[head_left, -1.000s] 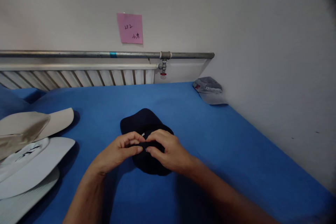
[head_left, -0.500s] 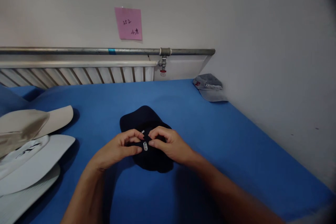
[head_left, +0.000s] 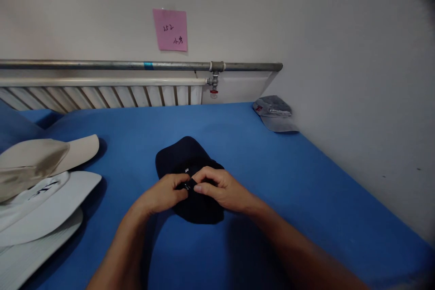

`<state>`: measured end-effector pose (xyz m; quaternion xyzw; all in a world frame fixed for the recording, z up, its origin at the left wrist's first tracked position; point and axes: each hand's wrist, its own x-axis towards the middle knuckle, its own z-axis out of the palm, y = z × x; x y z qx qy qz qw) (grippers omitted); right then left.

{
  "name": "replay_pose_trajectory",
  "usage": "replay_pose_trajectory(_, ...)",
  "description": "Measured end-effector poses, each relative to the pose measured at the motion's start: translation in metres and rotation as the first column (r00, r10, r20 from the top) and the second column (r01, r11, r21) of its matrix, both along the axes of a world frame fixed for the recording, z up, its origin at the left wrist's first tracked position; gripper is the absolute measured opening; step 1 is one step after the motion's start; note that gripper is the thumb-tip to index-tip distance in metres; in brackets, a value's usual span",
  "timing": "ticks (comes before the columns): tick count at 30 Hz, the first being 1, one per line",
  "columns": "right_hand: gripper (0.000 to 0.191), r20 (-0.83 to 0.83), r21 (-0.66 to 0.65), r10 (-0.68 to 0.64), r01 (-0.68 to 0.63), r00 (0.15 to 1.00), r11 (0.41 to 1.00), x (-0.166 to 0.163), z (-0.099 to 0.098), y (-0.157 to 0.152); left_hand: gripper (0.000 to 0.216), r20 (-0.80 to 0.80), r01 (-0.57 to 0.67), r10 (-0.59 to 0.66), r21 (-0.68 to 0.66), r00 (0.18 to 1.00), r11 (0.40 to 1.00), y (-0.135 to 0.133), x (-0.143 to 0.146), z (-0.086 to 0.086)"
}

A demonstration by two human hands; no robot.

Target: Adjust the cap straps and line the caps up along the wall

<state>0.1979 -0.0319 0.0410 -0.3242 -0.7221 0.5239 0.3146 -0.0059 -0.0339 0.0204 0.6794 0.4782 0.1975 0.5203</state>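
A dark navy baseball cap (head_left: 181, 153) lies on the blue surface in front of me, its brim pointing away and to the left. At its back strap is a small metal buckle (head_left: 186, 186), partly covered by fingers. My left hand (head_left: 166, 194) is closed around the buckle from the left, thumb below and fingers above. From the right, my right hand (head_left: 222, 188) pinches a short dark piece of the strap (head_left: 192, 184) between thumb and index finger. A small white label (head_left: 186, 170) shows inside the cap.
Beige (head_left: 50, 156) and white caps (head_left: 68, 204) lie in an overlapping row at the left, with a pale cap (head_left: 50, 247) beneath. A grey cap (head_left: 276, 114) sits by the right wall. Behind the blue surface (head_left: 136, 122) run a radiator (head_left: 125, 96) and pipes.
My left hand has closed over the buckle, which was in plain view between the hands before. The strap piece in my right fingers now stands up more. The view has shifted slightly.
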Motion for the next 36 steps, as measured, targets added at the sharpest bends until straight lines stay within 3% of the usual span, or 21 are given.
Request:
replay_pose_trajectory(9, 0.011, -0.027, -0.082, -0.036, 0.034, 0.999, 0.996, 0.003, -0.004, 0.004, 0.015, 0.297, -0.055, 0.103, -0.166, 0.949, 0.985, 0.001, -0.005, 0.010)
replay_pose_trajectory(19, 0.010, -0.038, -0.069, -0.117, 0.114, 0.992, 0.991, 0.002, -0.005, 0.007, 0.023, 0.465, -0.227, 0.351, -0.302, 0.813, 0.926, 0.002, -0.006, 0.006)
replay_pose_trajectory(22, 0.011, -0.006, -0.004, -0.154, 0.154, 0.988, 0.988, 0.001, -0.006, 0.007, 0.022, 0.486, -0.243, 0.397, -0.349, 0.779, 0.905, 0.003, -0.004, 0.006)
replay_pose_trajectory(26, 0.014, 0.064, 0.194, -0.179, 0.163, 0.982, 0.967, -0.001, -0.009, 0.004, 0.020, 0.495, -0.269, 0.447, -0.389, 0.745, 0.881, 0.003, -0.002, 0.005)
replay_pose_trajectory(30, 0.016, 0.138, 0.352, -0.181, 0.123, 0.974, 0.928, -0.002, -0.007, 0.001, 0.022, 0.476, -0.330, 0.463, -0.339, 0.748, 0.881, 0.003, 0.002, 0.006)
replay_pose_trajectory(36, 0.019, 0.216, 0.450, -0.187, 0.073, 0.958, 0.890, -0.003, -0.006, 0.000, 0.025, 0.435, -0.384, 0.469, -0.274, 0.768, 0.882, 0.004, 0.008, 0.005)
